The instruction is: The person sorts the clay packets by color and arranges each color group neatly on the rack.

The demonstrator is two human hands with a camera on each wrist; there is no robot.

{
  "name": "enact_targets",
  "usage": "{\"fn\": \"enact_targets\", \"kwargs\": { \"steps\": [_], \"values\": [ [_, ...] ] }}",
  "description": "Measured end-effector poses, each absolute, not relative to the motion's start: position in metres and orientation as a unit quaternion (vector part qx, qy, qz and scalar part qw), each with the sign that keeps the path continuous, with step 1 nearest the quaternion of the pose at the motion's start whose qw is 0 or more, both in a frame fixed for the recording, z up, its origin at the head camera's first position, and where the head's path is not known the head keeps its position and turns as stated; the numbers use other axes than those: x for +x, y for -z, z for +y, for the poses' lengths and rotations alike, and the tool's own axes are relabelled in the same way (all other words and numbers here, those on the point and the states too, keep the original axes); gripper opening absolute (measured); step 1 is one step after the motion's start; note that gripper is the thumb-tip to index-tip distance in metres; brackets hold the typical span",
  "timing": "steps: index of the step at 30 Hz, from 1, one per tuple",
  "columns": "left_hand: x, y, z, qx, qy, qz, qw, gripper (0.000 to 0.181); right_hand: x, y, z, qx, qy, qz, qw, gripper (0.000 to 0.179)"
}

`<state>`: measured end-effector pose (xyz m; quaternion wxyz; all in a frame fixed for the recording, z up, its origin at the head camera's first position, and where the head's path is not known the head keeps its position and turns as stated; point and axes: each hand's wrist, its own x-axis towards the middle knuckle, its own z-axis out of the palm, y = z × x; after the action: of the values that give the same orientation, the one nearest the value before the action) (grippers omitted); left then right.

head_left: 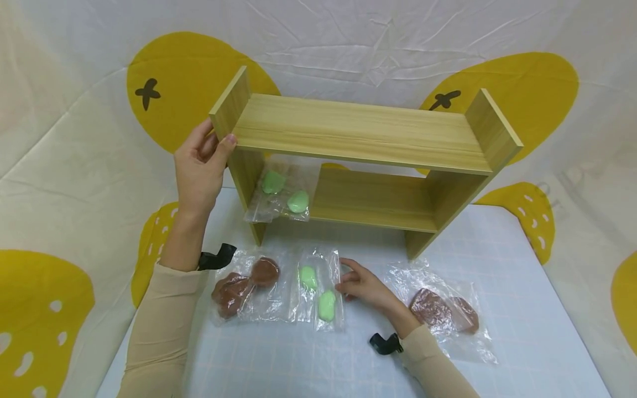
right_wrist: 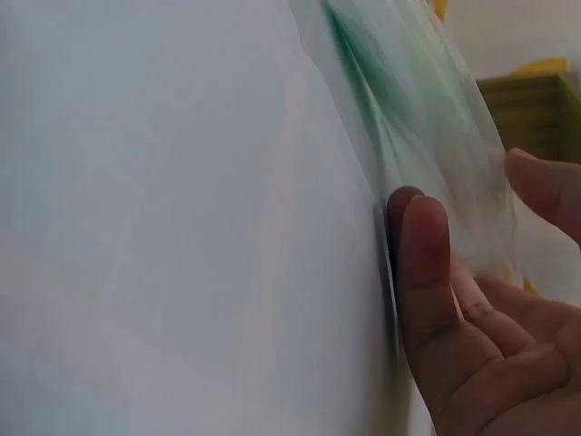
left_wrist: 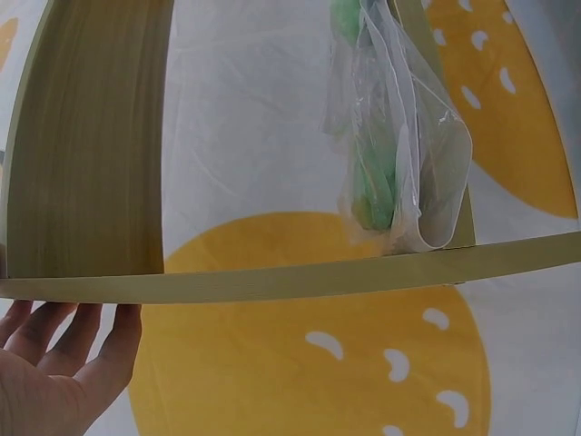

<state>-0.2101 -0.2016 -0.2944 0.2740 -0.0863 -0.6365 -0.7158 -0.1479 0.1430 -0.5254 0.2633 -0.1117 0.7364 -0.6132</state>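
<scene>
My left hand [head_left: 201, 168] grips the left side panel of a light wooden shelf [head_left: 358, 130], thumb at the front edge. In the left wrist view its fingertips [left_wrist: 113, 350] press the panel's outer face. On the shelf's middle board, a clear bag [head_left: 285, 193] with green pieces overhangs the front edge. My right hand [head_left: 365, 287] touches the right edge of another clear bag of green pieces [head_left: 325, 307] on the table. The right wrist view shows fingers [right_wrist: 425, 241] at that bag's edge, the thumb spread apart from them.
A clear bag with brown pieces [head_left: 249, 282] lies left of the green one on the table. Another bag of brown pieces [head_left: 443, 312] lies to the right, beside my right forearm. A pale cloth [head_left: 348, 370] covers the table. A yellow-patterned curtain [head_left: 338, 50] hangs behind the shelf.
</scene>
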Motion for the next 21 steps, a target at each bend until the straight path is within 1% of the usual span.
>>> {"fn": "enact_targets", "kwargs": {
  "steps": [5,9,11,13,15,17,19,21],
  "values": [
    [-0.21,0.294,-0.202,-0.087,0.714,-0.638,0.275,0.044,-0.143,0.524,0.139,-0.092,0.593,0.757,0.26,0.08],
    [-0.21,0.294,-0.201,-0.086,0.713,-0.639,0.275,0.044,-0.139,0.522,0.139,-0.088,0.577,0.773,0.248,0.079],
    [-0.21,0.294,-0.201,-0.086,0.713,-0.639,0.275,0.044,-0.138,0.523,0.139,-0.095,0.57,0.778,0.245,0.074],
    [-0.21,0.294,-0.201,-0.086,0.713,-0.639,0.276,0.044,-0.136,0.523,0.139,-0.109,0.57,0.776,0.247,0.065],
    [-0.21,0.294,-0.201,-0.087,0.713,-0.638,0.276,0.044,-0.135,0.524,0.139,-0.122,0.575,0.769,0.253,0.055],
    [-0.21,0.295,-0.201,-0.088,0.712,-0.639,0.278,0.045,-0.134,0.524,0.138,-0.129,0.587,0.754,0.264,0.049],
    [-0.21,0.295,-0.201,-0.089,0.711,-0.639,0.278,0.045,-0.133,0.524,0.138,-0.132,0.602,0.736,0.278,0.046],
    [-0.21,0.295,-0.201,-0.089,0.71,-0.641,0.278,0.045,-0.132,0.523,0.137,-0.13,0.617,0.72,0.291,0.048]
  ]
}}
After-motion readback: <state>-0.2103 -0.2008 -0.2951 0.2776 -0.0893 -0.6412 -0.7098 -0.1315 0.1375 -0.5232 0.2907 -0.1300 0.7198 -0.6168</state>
